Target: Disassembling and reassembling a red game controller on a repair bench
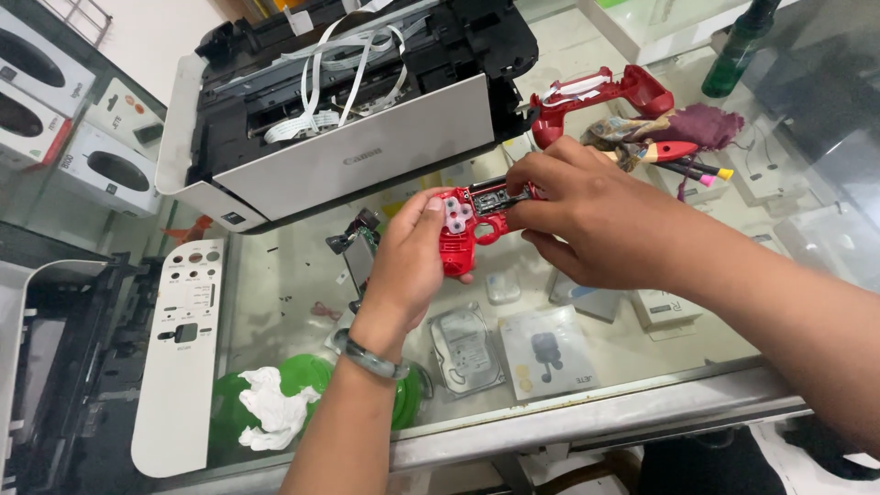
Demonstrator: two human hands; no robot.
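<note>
My left hand [411, 261] grips the left grip of an opened red game controller half [461, 229], thumb on its pale rubber button pads. My right hand [587, 215] closes over the controller's right side and its dark circuit board [493, 195]. Both hands hold it above a glass counter [284, 275]. A grey-green bangle sits on my left wrist. The other red controller shell [605, 96] lies farther back on the right.
An opened white and black printer [339, 101] with loose ribbon cables fills the back. A white panel [183, 339] lies at left, beside a green dish with white tissue [275, 403]. A red-handled screwdriver [674, 151], purple cloth and a dark bottle [733, 50] sit at right.
</note>
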